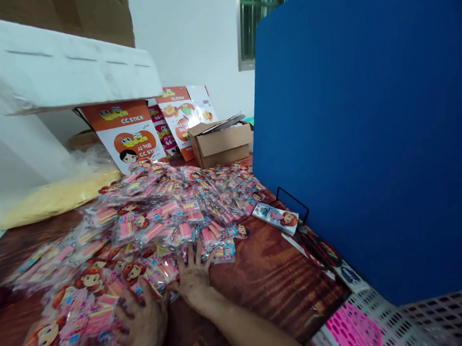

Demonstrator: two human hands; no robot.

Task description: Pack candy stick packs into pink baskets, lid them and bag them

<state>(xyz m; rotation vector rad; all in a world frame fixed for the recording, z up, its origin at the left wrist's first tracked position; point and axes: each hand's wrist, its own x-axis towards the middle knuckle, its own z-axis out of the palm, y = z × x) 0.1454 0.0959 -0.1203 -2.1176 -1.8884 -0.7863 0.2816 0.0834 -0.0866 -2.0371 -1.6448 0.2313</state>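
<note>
A big heap of small clear candy packets (155, 220) with pink sticks and cartoon faces covers the dark wooden table (270, 275). My left hand (144, 324) lies flat on the packets at the heap's near edge, fingers spread, a beaded bracelet at the wrist. Just to its right, my right hand (193, 278) rests palm down with fingers stretched out, fingertips touching the packets at the pile's front. Neither hand grips a packet. One packet (277, 217) lies apart on the right, near the blue panel.
A tall blue partition (370, 131) walls off the right. A small open cardboard box (221, 142) and orange "CC STICK" cards (127, 133) stand behind the heap. White and pink plastic baskets (384, 325) sit at lower right, red-handled scissors (319, 248) beside the partition, a yellow bag (58, 195) at left.
</note>
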